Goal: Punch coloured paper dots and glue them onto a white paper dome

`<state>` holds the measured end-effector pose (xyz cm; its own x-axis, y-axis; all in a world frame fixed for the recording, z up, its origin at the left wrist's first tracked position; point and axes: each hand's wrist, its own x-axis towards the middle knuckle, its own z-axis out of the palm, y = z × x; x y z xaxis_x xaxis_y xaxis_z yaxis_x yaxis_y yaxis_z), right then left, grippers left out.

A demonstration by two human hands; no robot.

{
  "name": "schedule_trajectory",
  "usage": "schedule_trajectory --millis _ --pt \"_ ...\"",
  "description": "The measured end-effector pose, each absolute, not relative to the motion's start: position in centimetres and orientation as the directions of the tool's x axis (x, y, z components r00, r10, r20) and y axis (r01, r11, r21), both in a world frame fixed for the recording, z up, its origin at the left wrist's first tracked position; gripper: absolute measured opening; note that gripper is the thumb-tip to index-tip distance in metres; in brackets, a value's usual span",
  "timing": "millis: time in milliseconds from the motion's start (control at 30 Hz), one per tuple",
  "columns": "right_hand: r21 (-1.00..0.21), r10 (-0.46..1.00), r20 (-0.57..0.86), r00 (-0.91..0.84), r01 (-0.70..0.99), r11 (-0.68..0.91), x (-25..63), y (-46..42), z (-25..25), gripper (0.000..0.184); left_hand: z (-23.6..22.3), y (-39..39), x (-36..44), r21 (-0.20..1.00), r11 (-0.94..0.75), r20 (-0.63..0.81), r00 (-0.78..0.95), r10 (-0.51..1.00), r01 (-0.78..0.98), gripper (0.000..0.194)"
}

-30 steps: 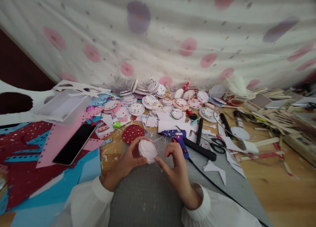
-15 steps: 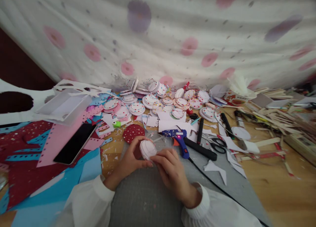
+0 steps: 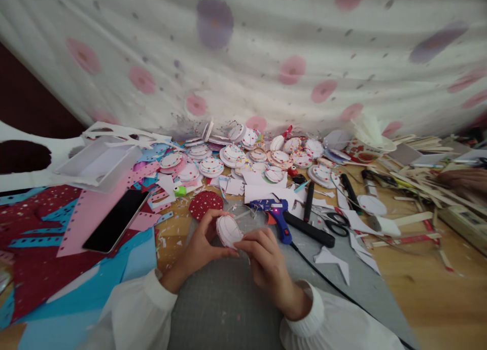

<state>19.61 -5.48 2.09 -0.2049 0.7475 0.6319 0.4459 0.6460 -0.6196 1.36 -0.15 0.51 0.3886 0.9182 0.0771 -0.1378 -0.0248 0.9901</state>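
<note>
White paper disc stack (image 3: pixel 229 232) is tilting above the grey cutting mat (image 3: pixel 213 304), with the left hand (image 3: pixel 201 247) gripping its left side between thumb and fingers while the right hand (image 3: pixel 268 264) is pinching its near-right edge, fingers drawn together. On the left side, too tight a thumb could be denting the thin layers or sliding them off centre; the red dotted disc (image 3: pixel 206 205) is lying just beyond, where a straying fingertip could be nudging it. On the right side, an uneven pull could be peeling or creasing the edge. Farther right, the blue glue gun (image 3: pixel 283 225) is showing a lit red light, so its tip may be running hot, and a careless swing of the right hand could be brushing it; its black cord (image 3: pixel 323 274) is trailing near the right sleeve (image 3: pixel 327 319), where a snag could be dragging the gun. Against the picture from one second ago, the stack is leaning more edge-on, the right fingers are gathering at the edge instead of spreading, and at the far right a blurred hand (image 3: pixel 466 180), apparently another person's, is now reaching in over the wooden sticks (image 3: pixel 426 185).
</note>
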Motion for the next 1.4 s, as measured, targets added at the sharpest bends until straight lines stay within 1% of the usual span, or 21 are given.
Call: schedule_trajectory --millis 333,567,700,1033,1133,1300,1400 --pt "-0.605 0.737 0.642 -0.213 0.45 0.657 19.73 -5.29 1.9 0.033 0.52 -0.11 1.23 0.995 -0.054 0.082 0.395 0.915 -0.082 0.071" --pt "-0.649 0.769 0.618 -0.163 0.446 0.616 19.65 -5.22 2.47 0.035 0.72 -0.43 1.49 0.986 -0.05 0.105 0.361 0.927 -0.159 0.077" --pt "-0.647 0.771 0.619 -0.151 0.458 0.609 19.63 -5.17 2.47 0.035 0.38 -0.49 1.29 0.988 -0.023 0.077 0.363 0.929 -0.15 0.072" --pt "-0.653 0.78 0.609 -0.146 0.466 0.597 19.54 -5.18 2.43 0.031 0.66 -0.54 1.28 0.988 -0.025 0.082 0.384 0.92 -0.152 0.068" --pt "-0.651 0.776 0.614 -0.144 0.464 0.601 19.56 -5.17 2.41 0.032 0.67 -0.62 1.25 0.989 -0.019 0.074 0.391 0.917 -0.144 0.068" --pt "-0.634 0.765 0.623 -0.163 0.468 0.616 19.64 -5.13 2.36 0.036 0.34 -0.55 1.19 0.993 -0.058 0.095 0.382 0.919 -0.107 0.068" --pt "-0.621 0.758 0.629 -0.172 0.475 0.623 19.73 -5.09 2.26 0.038 0.49 -0.51 1.32 0.993 -0.047 0.085 0.368 0.926 -0.113 0.07"
